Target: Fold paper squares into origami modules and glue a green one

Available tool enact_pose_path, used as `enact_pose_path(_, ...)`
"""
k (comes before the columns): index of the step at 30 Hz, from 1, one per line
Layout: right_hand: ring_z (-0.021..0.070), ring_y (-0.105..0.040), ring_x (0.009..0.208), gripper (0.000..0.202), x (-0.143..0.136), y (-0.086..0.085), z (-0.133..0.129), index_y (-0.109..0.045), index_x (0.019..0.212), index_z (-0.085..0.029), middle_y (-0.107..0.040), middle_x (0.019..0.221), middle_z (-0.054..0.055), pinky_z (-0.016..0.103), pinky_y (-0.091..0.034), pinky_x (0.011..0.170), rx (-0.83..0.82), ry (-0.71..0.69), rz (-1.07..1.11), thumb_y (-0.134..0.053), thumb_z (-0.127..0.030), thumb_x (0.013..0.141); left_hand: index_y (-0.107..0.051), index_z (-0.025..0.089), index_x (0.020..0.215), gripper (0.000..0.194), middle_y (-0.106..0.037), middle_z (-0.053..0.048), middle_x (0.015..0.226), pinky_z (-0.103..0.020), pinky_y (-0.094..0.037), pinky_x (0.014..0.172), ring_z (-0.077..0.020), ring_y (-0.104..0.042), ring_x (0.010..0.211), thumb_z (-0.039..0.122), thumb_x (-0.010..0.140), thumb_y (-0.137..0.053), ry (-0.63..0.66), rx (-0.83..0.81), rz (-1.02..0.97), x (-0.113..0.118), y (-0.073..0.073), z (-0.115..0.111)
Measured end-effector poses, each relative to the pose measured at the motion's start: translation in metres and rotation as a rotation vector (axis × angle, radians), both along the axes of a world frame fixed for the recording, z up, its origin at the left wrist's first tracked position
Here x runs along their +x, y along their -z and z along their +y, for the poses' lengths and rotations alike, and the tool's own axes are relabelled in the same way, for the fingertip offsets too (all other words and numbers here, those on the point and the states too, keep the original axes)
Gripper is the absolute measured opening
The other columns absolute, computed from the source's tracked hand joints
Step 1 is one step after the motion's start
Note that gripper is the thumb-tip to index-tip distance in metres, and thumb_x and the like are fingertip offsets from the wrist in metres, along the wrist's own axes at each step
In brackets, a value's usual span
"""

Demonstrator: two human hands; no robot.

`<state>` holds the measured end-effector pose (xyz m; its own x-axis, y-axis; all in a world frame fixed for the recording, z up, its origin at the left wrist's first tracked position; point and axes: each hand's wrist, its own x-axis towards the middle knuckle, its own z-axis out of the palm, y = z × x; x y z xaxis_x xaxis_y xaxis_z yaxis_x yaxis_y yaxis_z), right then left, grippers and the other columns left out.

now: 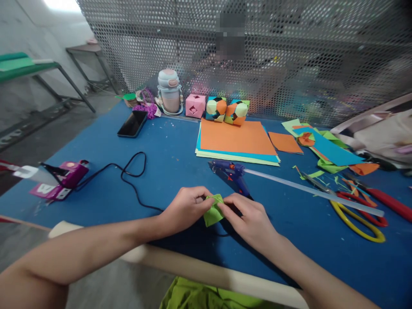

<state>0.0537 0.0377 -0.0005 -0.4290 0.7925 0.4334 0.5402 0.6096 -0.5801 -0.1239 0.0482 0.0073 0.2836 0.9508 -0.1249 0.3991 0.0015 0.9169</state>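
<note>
A small folded piece of lime green paper [213, 214] is held between both hands just above the blue table, near its front edge. My left hand [188, 207] pinches its upper left side between thumb and fingers. On the right side, my right hand [246, 212] grips the paper with thumb and forefinger. Just behind the hands lies a dark blue glue gun [230, 171] with a long clear glue stick [309, 189] running out to the right.
Orange, blue and green sheets [236, 137] lie behind the glue gun. Folded paper cubes [216, 109], a bottle [169, 92] and a phone [132, 123] stand or lie further back. Scissors [357, 223], pliers [389, 204] and scraps are right; a black cord [138, 193] runs left.
</note>
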Motion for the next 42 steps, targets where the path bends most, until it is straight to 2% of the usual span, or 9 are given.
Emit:
enact_pose_path(7,0.0080,-0.039,0.044,0.030,0.022,-0.004,0.013,-0.044,0.059,-0.020,-0.043,0.051,-0.005,0.022,-0.033,0.047,0.148,0.288,-0.003,-0.048,-0.031,0.087,-0.054,0.015,0.062,0.017,-0.039,0.007,0.049,-0.019,-0.024,0.044,-0.0067,-0.031,0.048,0.029,0.071,-0.051,-0.165,-0.033,-0.103,-0.001,0.000,0.007)
enact_pose_path(11,0.0162,-0.055,0.059,0.036,0.033,0.011,0.033,-0.055,0.073,-0.020,-0.057,0.064,0.001,0.027,-0.041,0.057,0.042,0.564,-0.188,-0.057,-0.056,0.075,-0.054,0.015,0.061,0.018,-0.040,0.006,0.050,-0.019,-0.024,0.044,-0.0068,-0.032,0.048,0.031,0.069,-0.052,-0.178,-0.030,-0.114,0.000,0.001,0.008)
enact_pose_path(14,0.0246,-0.061,0.084,0.046,0.030,0.017,0.044,-0.059,0.101,-0.019,-0.066,0.092,0.009,0.032,-0.046,0.069,-0.131,0.470,-0.240,-0.056,-0.056,0.075,-0.054,0.015,0.061,0.017,-0.042,0.005,0.051,-0.019,-0.025,0.045,-0.0069,-0.033,0.049,0.030,0.068,-0.051,-0.165,-0.044,-0.131,0.001,0.002,0.007)
enact_pose_path(16,0.0260,-0.061,0.092,0.043,0.025,0.016,0.048,-0.060,0.105,-0.019,-0.067,0.099,0.010,0.034,-0.046,0.075,-0.217,0.384,-0.222,-0.054,-0.051,0.078,-0.053,0.015,0.061,0.016,-0.043,0.005,0.052,-0.019,-0.025,0.046,-0.0069,-0.034,0.049,0.029,0.067,-0.050,-0.152,-0.058,-0.141,0.002,0.001,0.006)
enact_pose_path(24,0.0238,-0.061,0.093,0.036,0.018,0.012,0.051,-0.061,0.106,-0.016,-0.068,0.103,0.010,0.035,-0.046,0.081,-0.391,0.353,-0.014,-0.050,-0.037,0.078,-0.051,0.015,0.058,0.013,-0.037,0.007,0.048,-0.019,-0.021,0.045,-0.0067,-0.030,0.048,0.025,0.066,-0.048,-0.141,-0.053,-0.085,0.002,-0.001,0.006)
enact_pose_path(28,0.0212,-0.063,0.077,0.027,0.019,0.008,0.039,-0.057,0.096,-0.017,-0.069,0.081,0.005,0.032,-0.049,0.069,-0.413,0.319,0.141,-0.053,-0.033,0.075,-0.051,0.015,0.059,0.011,-0.037,0.007,0.049,-0.020,-0.021,0.045,-0.0067,-0.030,0.047,0.023,0.066,-0.047,-0.184,-0.026,-0.075,-0.002,0.000,0.012)
enact_pose_path(33,0.0131,-0.054,0.052,0.022,0.017,-0.004,0.013,-0.053,0.095,-0.020,-0.063,0.069,0.000,0.023,-0.044,0.048,-0.372,0.278,0.178,-0.055,-0.030,0.076,-0.052,0.015,0.060,0.011,-0.040,0.006,0.052,-0.020,-0.025,0.048,-0.0075,-0.034,0.050,0.021,0.068,-0.048,-0.231,0.060,-0.052,-0.010,0.003,0.023)
enact_pose_path(38,0.0108,-0.049,0.048,0.014,0.012,-0.009,0.002,-0.053,0.073,-0.022,-0.055,0.060,-0.003,0.021,-0.041,0.047,-0.123,0.209,0.078,-0.054,-0.033,0.081,-0.053,0.014,0.061,0.013,-0.041,0.005,0.054,-0.020,-0.027,0.050,-0.0079,-0.035,0.052,0.022,0.070,-0.048,-0.235,0.115,-0.041,-0.014,0.006,0.028)
enact_pose_path(42,0.0105,-0.049,0.048,0.014,0.009,-0.007,-0.001,-0.052,0.073,-0.022,-0.054,0.060,-0.003,0.020,-0.038,0.044,-0.051,0.150,0.013,-0.052,-0.032,0.083,-0.055,0.014,0.062,0.015,-0.042,0.005,0.053,-0.020,-0.027,0.049,-0.0080,-0.035,0.052,0.022,0.072,-0.047,-0.227,0.153,-0.006,-0.015,0.009,0.028)
